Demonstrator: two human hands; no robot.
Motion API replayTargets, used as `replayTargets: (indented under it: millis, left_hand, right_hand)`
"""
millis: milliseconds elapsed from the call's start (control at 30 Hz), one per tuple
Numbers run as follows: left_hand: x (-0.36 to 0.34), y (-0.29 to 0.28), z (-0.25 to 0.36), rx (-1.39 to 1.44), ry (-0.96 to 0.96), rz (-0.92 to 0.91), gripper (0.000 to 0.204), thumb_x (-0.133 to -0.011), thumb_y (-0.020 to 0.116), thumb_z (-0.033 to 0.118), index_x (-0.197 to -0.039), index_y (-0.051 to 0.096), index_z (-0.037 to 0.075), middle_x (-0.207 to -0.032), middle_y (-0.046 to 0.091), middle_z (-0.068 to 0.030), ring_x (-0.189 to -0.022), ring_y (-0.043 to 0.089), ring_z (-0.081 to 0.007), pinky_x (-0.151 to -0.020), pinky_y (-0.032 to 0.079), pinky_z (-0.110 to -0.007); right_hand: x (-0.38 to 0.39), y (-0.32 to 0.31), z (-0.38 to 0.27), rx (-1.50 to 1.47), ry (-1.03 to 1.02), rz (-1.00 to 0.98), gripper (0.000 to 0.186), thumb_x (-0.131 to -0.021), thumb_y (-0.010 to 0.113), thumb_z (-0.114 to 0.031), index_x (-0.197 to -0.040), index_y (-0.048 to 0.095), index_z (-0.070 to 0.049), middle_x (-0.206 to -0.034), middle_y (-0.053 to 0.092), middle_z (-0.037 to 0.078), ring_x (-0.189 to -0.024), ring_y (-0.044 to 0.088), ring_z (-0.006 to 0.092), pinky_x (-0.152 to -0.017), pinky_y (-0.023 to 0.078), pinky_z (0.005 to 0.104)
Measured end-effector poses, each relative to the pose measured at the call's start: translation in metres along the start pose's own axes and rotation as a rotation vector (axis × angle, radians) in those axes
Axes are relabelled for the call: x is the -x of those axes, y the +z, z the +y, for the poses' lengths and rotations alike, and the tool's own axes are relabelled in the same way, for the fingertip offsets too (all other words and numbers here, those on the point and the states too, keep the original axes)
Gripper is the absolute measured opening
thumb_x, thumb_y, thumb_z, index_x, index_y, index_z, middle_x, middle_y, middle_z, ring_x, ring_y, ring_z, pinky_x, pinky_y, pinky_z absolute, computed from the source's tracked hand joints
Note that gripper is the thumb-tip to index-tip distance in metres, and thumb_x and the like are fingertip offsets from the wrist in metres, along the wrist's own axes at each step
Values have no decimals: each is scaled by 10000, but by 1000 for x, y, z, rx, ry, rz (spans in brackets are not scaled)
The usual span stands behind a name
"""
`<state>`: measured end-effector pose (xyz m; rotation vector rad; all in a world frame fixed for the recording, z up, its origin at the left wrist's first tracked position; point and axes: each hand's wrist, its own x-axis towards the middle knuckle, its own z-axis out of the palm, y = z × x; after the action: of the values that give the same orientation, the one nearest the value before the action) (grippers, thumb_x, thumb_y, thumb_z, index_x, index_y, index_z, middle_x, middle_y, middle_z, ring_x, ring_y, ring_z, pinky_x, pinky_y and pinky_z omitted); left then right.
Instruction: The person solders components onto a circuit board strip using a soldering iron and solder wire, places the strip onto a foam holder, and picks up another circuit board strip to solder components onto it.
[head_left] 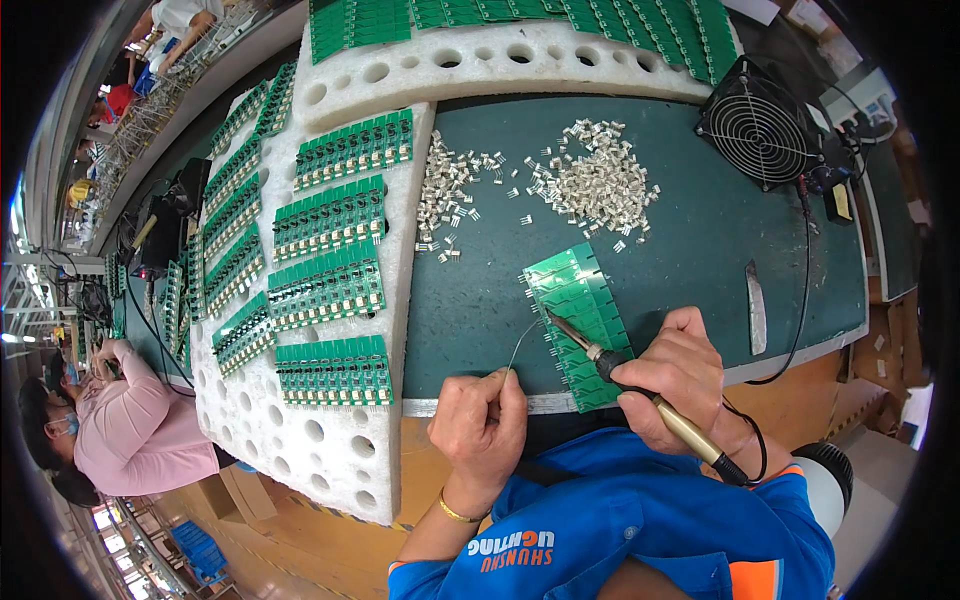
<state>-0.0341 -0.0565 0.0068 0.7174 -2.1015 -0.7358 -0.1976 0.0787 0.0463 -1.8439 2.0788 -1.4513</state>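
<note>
My right hand [677,380] grips a soldering iron [690,428] with a gold handle and a black collar. Its tip reaches onto a green circuit board panel [588,325] that lies near the table's front edge. Between the thumb and finger of my left hand [482,418] is a thin solder wire [519,343], its far end close to the iron's tip at the panel's left side. Whether wire and tip touch is too small to tell. Several metal pins stick out along the panel's left edge.
Small white connectors lie in a large pile [600,185] and a smaller pile [447,190]. White foam trays [345,440] bear rows of green boards. A black fan [760,125] stands at the back right, near a flat metal blade [755,308]. A person in pink [140,420] works at left.
</note>
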Motion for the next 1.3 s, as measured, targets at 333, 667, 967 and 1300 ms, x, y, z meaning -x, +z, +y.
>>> replayTargets:
  millis: [333, 667, 967, 1300]
  left_hand:
    - [2, -1, 1, -17, -5, -2, 133, -742, 753, -48, -809, 676, 38, -669, 561, -39, -459, 496, -87, -418, 395, -236]
    - [3, -1, 4, -18, -11, -9, 137, -744, 751, -48, -815, 678, 43, -671, 560, -33, -461, 504, -82, -415, 395, -233]
    - [1, 1, 6, -25, -10, -14, 133, -746, 749, -47, -811, 680, 46, -674, 558, -35, -454, 503, -85, -410, 402, -237]
    - [2, 1, 9, 11, -58, -28, 89, -760, 732, -57, -804, 683, 4, -672, 558, -52, -526, 476, -99, -456, 363, -237]
  right_hand:
    - [6, -2, 0, -7, 1, 32, 163, -881, 650, -197, -928, 622, -43, -621, 557, 35, -499, 466, 200, -641, 360, 379]
    - [3, -2, -1, -32, 22, 4, 186, -780, 735, -137, -920, 639, -60, -668, 623, 42, -515, 519, 210, -642, 360, 365]
    - [5, 2, 1, -30, 0, 34, 171, -878, 659, -200, -910, 626, -35, -623, 563, 44, -498, 463, 202, -632, 346, 377]
    - [5, 2, 0, -20, 3, 27, 172, -876, 662, -206, -915, 628, -43, -624, 565, 43, -496, 462, 202, -634, 349, 377]
